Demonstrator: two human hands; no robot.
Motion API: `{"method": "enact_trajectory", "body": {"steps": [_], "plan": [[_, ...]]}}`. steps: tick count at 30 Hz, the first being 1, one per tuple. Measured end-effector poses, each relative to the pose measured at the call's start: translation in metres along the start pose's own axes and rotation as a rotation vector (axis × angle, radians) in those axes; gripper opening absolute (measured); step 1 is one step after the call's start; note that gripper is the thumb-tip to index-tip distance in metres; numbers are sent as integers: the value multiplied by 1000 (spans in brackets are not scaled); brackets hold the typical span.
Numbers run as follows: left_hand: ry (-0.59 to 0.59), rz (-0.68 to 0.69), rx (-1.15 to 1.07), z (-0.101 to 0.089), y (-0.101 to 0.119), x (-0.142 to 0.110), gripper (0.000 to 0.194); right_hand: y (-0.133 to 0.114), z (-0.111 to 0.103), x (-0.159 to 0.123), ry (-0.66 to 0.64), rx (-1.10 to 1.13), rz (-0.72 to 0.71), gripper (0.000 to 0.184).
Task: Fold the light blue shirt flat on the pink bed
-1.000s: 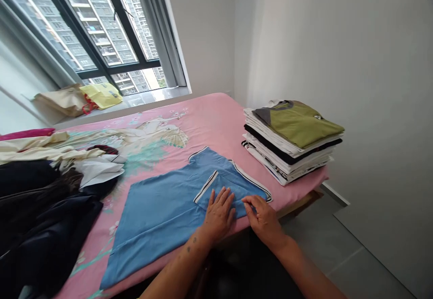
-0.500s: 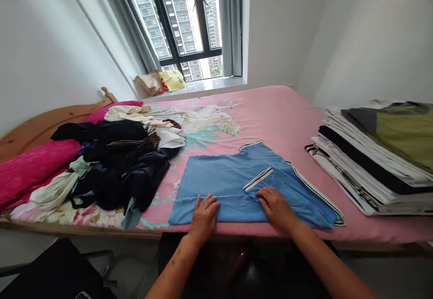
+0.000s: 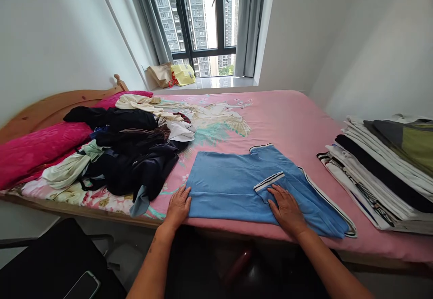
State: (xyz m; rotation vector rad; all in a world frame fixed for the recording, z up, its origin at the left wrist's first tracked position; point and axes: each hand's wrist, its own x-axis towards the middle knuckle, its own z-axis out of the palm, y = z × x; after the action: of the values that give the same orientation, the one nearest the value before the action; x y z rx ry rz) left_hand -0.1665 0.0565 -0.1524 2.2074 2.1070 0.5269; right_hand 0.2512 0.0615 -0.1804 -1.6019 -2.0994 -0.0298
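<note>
A blue polo shirt with striped black-and-white trim lies flat near the front edge of the bed, its near side folded inward in a long strip. My left hand rests at the left end of the shirt, by the hem, with fingers stretched out and palm down. On the right, my right hand lies flat on the shirt just below the folded-back sleeve, fingers apart. Neither hand grips the cloth.
A pink bedsheet covers the bed. Left of the shirt is a loose heap of dark clothes beside pink pillows. A stack of folded clothes stands at the right. A phone lies on a black chair.
My left hand has slid left along the near strip to the shirt's hem end. The right hand stays by the sleeve, its fingers flatter. The view has shifted left.
</note>
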Motion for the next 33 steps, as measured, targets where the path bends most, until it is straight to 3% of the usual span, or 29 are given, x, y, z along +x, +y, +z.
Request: {"method": "enact_trajectory", "body": {"steps": [4,8,13,17,20,26,29,33], "plan": [[60,-6,-82,-2,-23,-7,39,-1,1,-1,10,2,-2,40],[77,-21,-120,-7,-21,-12,42,-3,1,-2,13,-6,-1,40],[206,-96,-148,-11,-6,-11,36,-3,1,-1,13,-6,5,39],[318,-43,-224,-9,31,-14,30,-4,-1,1,14,4,8,38],[256,133,-346,-3,78,-18,27,-6,-3,3,22,20,1,37],[-80,490,-386,10,169,-10,37,-8,-7,5,29,58,12,37],[-181,529,-283,18,183,-3,39,-10,-10,7,19,67,22,36],[-211,519,-125,31,166,0,47,-13,-14,10,3,80,44,36]]}}
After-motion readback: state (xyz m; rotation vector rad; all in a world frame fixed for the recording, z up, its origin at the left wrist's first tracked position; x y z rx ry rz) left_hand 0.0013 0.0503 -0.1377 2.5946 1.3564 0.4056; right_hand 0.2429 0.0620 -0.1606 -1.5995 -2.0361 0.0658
